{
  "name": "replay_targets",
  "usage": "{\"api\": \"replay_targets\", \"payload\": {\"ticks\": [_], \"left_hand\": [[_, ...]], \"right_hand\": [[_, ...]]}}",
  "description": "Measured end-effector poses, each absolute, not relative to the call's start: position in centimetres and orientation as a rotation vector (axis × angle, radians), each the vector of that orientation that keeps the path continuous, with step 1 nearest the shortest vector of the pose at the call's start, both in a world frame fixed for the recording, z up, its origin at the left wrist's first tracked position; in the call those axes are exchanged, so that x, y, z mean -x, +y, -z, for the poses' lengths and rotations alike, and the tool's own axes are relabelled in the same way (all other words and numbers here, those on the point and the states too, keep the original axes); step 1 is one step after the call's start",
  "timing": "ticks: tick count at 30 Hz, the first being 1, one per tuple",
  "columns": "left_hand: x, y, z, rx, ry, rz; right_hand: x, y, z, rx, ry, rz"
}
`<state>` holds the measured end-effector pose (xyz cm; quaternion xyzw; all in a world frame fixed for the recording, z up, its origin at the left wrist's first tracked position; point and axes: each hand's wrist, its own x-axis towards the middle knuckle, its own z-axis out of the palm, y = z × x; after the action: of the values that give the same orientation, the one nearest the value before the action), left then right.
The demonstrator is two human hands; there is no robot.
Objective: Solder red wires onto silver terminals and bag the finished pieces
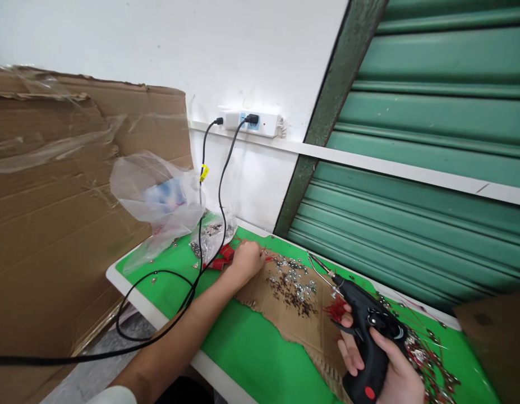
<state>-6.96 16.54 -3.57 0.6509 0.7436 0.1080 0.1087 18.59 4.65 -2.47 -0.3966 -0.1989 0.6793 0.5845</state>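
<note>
Hiding its fingertips — left hand point(248, 258) beside red wires point(269, 258).

black tool point(364, 306), red wires point(335, 310), green tabletop point(251, 342)

The cardboard sheet point(302, 332) is matt, rough along its torn edge, with shiny metal pieces point(302, 289) on it. Right of the sheet, the gun-shaped tool point(357, 303) looks plastic; beneath the sheet, the tabletop point(251, 342) looks smooth.
</note>
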Motion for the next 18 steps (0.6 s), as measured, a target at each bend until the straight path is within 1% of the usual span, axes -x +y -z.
{"api": "replay_targets", "payload": {"ticks": [8,11,15,18], "left_hand": [[6.7,16.3,3.3,-1.967,2.188,-0.276],[6.8,15.9,3.1,-2.058,2.138,-0.35],[7.8,14.3,2.6,-2.145,1.889,-0.569],[8.7,13.0,2.8,-2.1,1.627,-0.656]], "right_hand": [[-18.3,4.7,2.1,0.984,-0.498,-1.59],[-18.5,4.7,2.7,0.972,-0.521,-1.579],[-18.6,4.9,3.3,0.969,-0.555,-1.563],[-18.3,4.9,3.4,1.007,-0.573,-1.587]]}}
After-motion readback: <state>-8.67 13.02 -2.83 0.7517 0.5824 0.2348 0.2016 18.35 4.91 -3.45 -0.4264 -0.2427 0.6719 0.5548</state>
